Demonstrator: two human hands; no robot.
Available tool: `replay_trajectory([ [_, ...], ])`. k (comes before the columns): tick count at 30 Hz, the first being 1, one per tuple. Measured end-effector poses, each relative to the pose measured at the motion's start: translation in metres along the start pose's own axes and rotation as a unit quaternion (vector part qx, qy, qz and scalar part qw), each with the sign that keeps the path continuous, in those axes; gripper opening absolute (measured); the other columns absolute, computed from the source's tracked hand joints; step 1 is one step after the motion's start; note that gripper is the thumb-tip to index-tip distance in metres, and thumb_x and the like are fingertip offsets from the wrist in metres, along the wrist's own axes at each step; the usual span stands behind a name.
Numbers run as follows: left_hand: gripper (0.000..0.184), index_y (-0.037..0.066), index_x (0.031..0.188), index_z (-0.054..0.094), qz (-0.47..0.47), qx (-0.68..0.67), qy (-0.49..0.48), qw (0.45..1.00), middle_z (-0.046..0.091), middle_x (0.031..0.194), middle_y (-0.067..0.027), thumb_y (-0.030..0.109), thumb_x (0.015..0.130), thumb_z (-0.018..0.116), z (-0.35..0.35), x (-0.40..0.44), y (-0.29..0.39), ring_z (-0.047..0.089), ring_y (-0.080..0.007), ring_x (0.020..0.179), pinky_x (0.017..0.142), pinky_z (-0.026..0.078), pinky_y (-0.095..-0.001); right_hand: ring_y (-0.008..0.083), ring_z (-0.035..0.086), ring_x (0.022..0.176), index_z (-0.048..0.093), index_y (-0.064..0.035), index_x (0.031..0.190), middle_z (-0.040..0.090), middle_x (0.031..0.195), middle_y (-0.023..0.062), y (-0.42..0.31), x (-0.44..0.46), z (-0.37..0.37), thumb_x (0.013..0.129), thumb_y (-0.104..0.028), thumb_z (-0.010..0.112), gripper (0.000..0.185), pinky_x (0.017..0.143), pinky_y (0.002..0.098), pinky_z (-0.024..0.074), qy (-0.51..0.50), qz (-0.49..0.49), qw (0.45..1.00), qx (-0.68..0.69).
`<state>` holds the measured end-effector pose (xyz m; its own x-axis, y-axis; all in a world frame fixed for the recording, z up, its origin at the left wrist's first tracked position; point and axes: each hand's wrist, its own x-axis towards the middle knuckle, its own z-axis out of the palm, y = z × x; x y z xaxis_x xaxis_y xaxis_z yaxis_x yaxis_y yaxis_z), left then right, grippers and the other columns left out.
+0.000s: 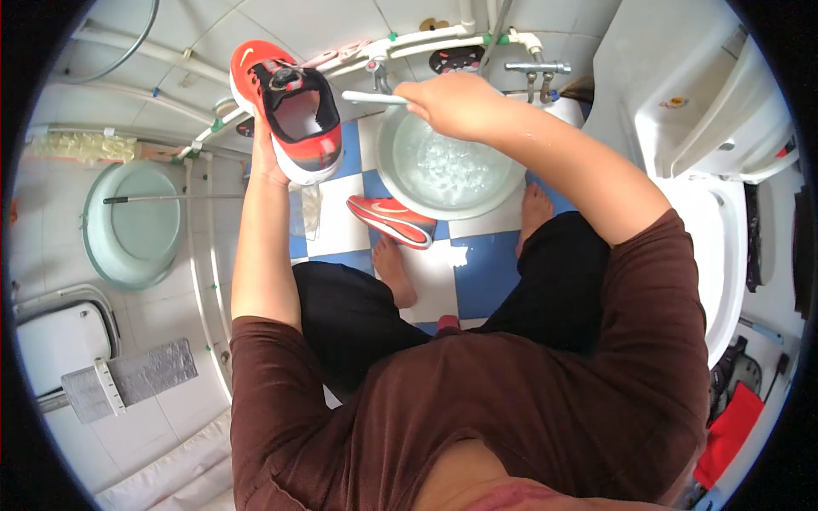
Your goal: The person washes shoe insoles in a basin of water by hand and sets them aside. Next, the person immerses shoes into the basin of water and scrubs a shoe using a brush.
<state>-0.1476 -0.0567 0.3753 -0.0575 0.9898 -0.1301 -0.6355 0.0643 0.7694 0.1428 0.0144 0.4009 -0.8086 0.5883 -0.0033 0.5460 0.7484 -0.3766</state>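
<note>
A red and black sneaker with a white sole is raised at the upper left, its opening facing me. My left hand grips it from below, with most of the fingers hidden behind the shoe. My right hand is closed around a slim white tool like a brush handle, which points left toward the sneaker without touching it; no bristles show. Beneath my right hand stands a pale basin of sudsy water. The second red sneaker lies on the floor against the basin's near left side.
Water pipes and a tap run along the wall behind the basin. Another pale green basin hangs at left near a flat mop. A white washbasin stands at right. My bare feet rest on blue and white tiles.
</note>
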Motion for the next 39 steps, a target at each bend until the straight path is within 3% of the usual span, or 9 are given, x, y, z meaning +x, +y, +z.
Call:
replay_trajectory([
  [5, 0.066, 0.002, 0.118, 0.052, -0.007, -0.029, 0.035, 0.999, 0.055, 0.112, -0.0289, 0.056, 0.082, 0.048, -0.005, -0.006, 0.004, 0.056, -0.0423, 0.099, 0.084, 0.048, -0.0532, 0.0338, 0.061, 0.081, 0.056, -0.0132, 0.104, 0.063, 0.088, 0.0125, -0.001, -0.003, -0.020, 0.091, -0.023, 0.045, 0.020, 0.070, 0.0464, 0.0474, -0.005, 0.021, 0.999, -0.037],
  [15, 0.064, 0.008, 0.134, 0.038, -0.013, 0.022, -0.152, 0.988, 0.049, 0.130, -0.0123, 0.054, 0.089, 0.042, 0.028, -0.014, -0.005, 0.050, -0.0285, 0.116, 0.098, 0.042, -0.0452, 0.0240, 0.057, 0.063, 0.059, -0.0058, 0.090, 0.058, 0.071, 0.0101, -0.013, -0.029, -0.044, 0.093, -0.029, 0.043, 0.028, 0.064, 0.0385, 0.0445, -0.112, -0.095, 0.988, 0.048],
  [21, 0.069, 0.005, 0.132, 0.039, 0.085, 0.186, -0.037, 0.978, 0.051, 0.126, -0.0097, 0.057, 0.087, 0.046, 0.050, -0.014, -0.024, 0.050, -0.0220, 0.114, 0.097, 0.041, -0.0394, 0.0224, 0.061, 0.058, 0.058, 0.0007, 0.089, 0.061, 0.070, 0.0161, -0.041, -0.006, -0.008, 0.091, -0.020, 0.038, 0.029, 0.053, 0.0376, 0.0503, -0.118, 0.093, 0.904, 0.400],
  [25, 0.070, 0.002, 0.129, 0.040, 0.104, 0.182, -0.026, 0.978, 0.053, 0.122, -0.0107, 0.056, 0.086, 0.051, 0.053, -0.015, -0.020, 0.052, -0.0218, 0.111, 0.097, 0.041, -0.0372, 0.0171, 0.056, 0.051, 0.054, -0.0014, 0.082, 0.055, 0.066, 0.0093, -0.037, -0.005, 0.002, 0.089, -0.028, 0.046, 0.029, 0.043, 0.0309, 0.0460, -0.156, 0.076, 0.911, 0.373],
  [28, 0.065, 0.000, 0.121, 0.047, 0.141, 0.376, 0.020, 0.915, 0.058, 0.113, -0.0081, 0.054, 0.085, 0.054, 0.047, -0.007, -0.010, 0.055, -0.0215, 0.104, 0.093, 0.042, -0.0352, 0.0180, 0.055, 0.048, 0.053, 0.0008, 0.081, 0.055, 0.066, 0.0104, -0.018, 0.000, 0.044, 0.083, -0.023, 0.048, 0.024, 0.040, 0.0317, 0.0454, -0.202, 0.057, 0.927, 0.312],
  [29, 0.060, 0.000, 0.119, 0.048, 0.177, 0.522, 0.005, 0.834, 0.057, 0.116, -0.0080, 0.051, 0.088, 0.052, -0.003, 0.008, -0.014, 0.055, -0.0199, 0.103, 0.092, 0.042, -0.0338, 0.0179, 0.055, 0.047, 0.053, 0.0009, 0.080, 0.054, 0.065, 0.0102, -0.021, 0.003, 0.041, 0.083, -0.023, 0.047, 0.025, 0.040, 0.0317, 0.0455, -0.225, 0.064, 0.924, 0.303],
  [33, 0.067, 0.002, 0.126, 0.044, 0.111, 0.217, 0.002, 0.970, 0.056, 0.118, -0.0093, 0.055, 0.086, 0.051, 0.034, 0.001, -0.016, 0.056, -0.0216, 0.105, 0.091, 0.045, -0.0369, 0.0166, 0.052, 0.047, 0.053, 0.0004, 0.077, 0.050, 0.060, 0.0064, -0.019, 0.001, 0.012, 0.092, -0.027, 0.040, 0.034, 0.042, 0.0306, 0.0454, -0.185, 0.072, 0.894, 0.402],
  [36, 0.073, 0.003, 0.129, 0.041, 0.128, 0.189, 0.018, 0.973, 0.056, 0.118, -0.0109, 0.059, 0.082, 0.052, 0.038, 0.002, -0.017, 0.057, -0.0235, 0.104, 0.090, 0.047, -0.0388, 0.0151, 0.049, 0.046, 0.053, 0.0000, 0.078, 0.049, 0.060, 0.0054, -0.024, 0.005, -0.017, 0.093, -0.028, 0.039, 0.034, 0.042, 0.0290, 0.0430, -0.086, 0.115, 0.825, 0.547],
  [39, 0.077, 0.002, 0.128, 0.041, 0.154, 0.244, -0.041, 0.957, 0.056, 0.117, -0.0123, 0.060, 0.079, 0.056, 0.047, 0.001, -0.013, 0.057, -0.0244, 0.105, 0.090, 0.047, -0.0388, 0.0157, 0.049, 0.046, 0.053, 0.0005, 0.078, 0.049, 0.059, 0.0052, -0.030, 0.007, -0.012, 0.091, -0.025, 0.040, 0.032, 0.042, 0.0293, 0.0425, -0.093, 0.137, 0.842, 0.514],
])
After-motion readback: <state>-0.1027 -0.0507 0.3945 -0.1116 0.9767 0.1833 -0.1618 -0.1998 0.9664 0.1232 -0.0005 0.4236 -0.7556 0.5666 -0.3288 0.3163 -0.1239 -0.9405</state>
